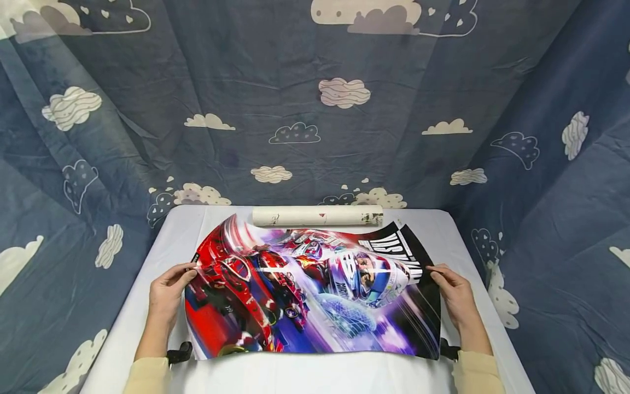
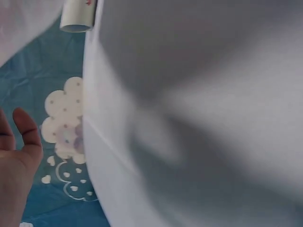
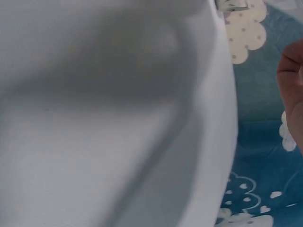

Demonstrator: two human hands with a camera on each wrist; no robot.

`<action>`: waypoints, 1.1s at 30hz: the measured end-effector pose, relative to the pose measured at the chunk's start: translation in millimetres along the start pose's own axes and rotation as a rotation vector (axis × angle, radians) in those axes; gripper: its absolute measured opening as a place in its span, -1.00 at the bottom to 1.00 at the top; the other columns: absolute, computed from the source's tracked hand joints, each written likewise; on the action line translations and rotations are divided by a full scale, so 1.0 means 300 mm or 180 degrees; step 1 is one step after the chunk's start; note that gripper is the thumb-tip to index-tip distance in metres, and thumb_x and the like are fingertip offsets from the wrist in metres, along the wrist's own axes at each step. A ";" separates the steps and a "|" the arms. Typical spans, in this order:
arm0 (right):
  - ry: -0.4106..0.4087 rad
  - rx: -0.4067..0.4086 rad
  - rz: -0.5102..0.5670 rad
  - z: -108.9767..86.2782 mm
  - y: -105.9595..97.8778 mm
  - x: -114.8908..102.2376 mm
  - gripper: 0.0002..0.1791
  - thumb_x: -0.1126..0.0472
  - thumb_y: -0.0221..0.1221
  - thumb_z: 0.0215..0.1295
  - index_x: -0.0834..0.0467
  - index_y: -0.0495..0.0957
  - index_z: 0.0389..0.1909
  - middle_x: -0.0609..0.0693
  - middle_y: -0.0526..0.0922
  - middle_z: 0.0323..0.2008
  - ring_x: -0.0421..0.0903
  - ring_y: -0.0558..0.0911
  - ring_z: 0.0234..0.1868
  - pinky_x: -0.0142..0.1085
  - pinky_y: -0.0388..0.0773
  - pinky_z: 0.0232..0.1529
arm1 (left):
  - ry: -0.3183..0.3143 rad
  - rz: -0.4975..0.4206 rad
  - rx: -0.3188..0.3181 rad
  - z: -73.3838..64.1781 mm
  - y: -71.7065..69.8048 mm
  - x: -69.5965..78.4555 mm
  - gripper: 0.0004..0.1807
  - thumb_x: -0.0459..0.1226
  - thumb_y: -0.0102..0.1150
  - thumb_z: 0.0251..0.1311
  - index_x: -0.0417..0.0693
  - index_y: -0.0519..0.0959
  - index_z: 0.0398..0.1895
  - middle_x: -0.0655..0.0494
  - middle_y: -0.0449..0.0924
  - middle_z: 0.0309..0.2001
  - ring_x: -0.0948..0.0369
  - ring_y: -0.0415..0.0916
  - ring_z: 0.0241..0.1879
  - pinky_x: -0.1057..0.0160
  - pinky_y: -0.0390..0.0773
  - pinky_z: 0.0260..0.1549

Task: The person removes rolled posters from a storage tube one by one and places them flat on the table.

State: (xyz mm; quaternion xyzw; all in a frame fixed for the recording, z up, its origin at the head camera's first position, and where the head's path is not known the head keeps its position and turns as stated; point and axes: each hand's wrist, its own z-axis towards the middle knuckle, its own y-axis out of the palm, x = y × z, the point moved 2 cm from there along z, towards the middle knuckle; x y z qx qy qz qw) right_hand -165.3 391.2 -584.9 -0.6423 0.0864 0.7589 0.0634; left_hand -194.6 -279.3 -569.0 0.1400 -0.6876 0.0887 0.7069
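Observation:
A glossy poster (image 1: pixel 315 295) with red racing cars and a helmeted driver is spread between both hands, its surface bowed and its corners curling up. My left hand (image 1: pixel 166 293) pinches its left edge between thumb and fingers. At the black right edge, my right hand (image 1: pixel 456 298) pinches it the same way. In the left wrist view, the left hand (image 2: pixel 19 161) shows at the far left, near the poster's pale underside (image 2: pixel 23 23). Only part of the right hand (image 3: pixel 291 87) appears at the right border of the right wrist view.
A pale rolled-up sheet (image 1: pixel 317 215) lies across the back of the white-covered table (image 1: pixel 315 377), just behind the poster. Dark blue cloth (image 1: pixel 295 71) with cloud prints hangs at the back and both sides. Shadows fall on the white cover in both wrist views.

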 end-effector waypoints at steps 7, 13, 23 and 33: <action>0.0507 0.0033 -0.0626 0.001 -0.022 0.082 -0.54 0.28 0.29 0.49 0.13 0.62 0.37 -0.39 0.73 -0.03 -0.49 0.58 0.03 -0.65 0.42 0.09 | -0.0286 0.0282 -0.0009 0.003 -0.003 -0.076 -0.60 -0.38 0.47 0.27 -0.16 0.70 0.18 0.39 0.71 -0.34 0.43 0.62 -0.26 0.51 0.55 -0.22; 0.0708 -0.0038 -0.1540 0.005 -0.013 0.112 -0.40 0.17 0.35 0.46 0.20 0.49 0.46 -0.39 0.55 -0.35 -0.38 0.46 -0.29 -0.48 0.40 -0.25 | -0.0476 0.0934 -0.0182 0.002 -0.014 -0.132 -0.53 -0.14 0.49 0.31 -0.13 0.68 0.22 0.48 0.65 -0.35 0.44 0.57 -0.25 0.51 0.52 -0.17; 0.0756 -0.0310 -0.2251 0.020 0.011 0.120 -0.45 0.14 0.34 0.47 0.21 0.55 0.41 -0.09 0.65 -0.30 -0.31 0.49 -0.33 -0.41 0.40 -0.23 | -0.0323 0.2385 -0.0633 0.021 -0.008 -0.140 -0.65 -0.04 0.43 0.35 -0.03 0.77 0.05 0.22 0.49 -0.35 0.26 0.39 -0.29 0.28 0.38 -0.23; 0.0785 -0.0499 -0.2637 0.038 0.018 0.134 -0.47 0.15 0.33 0.46 0.17 0.57 0.40 0.02 0.60 -0.28 -0.17 0.45 -0.33 -0.33 0.40 -0.29 | -0.0243 0.2758 -0.0955 0.059 0.042 -0.098 -0.80 -0.15 0.35 0.41 -0.07 0.77 -0.08 0.16 0.33 -0.52 0.19 0.24 -0.47 0.21 0.24 -0.38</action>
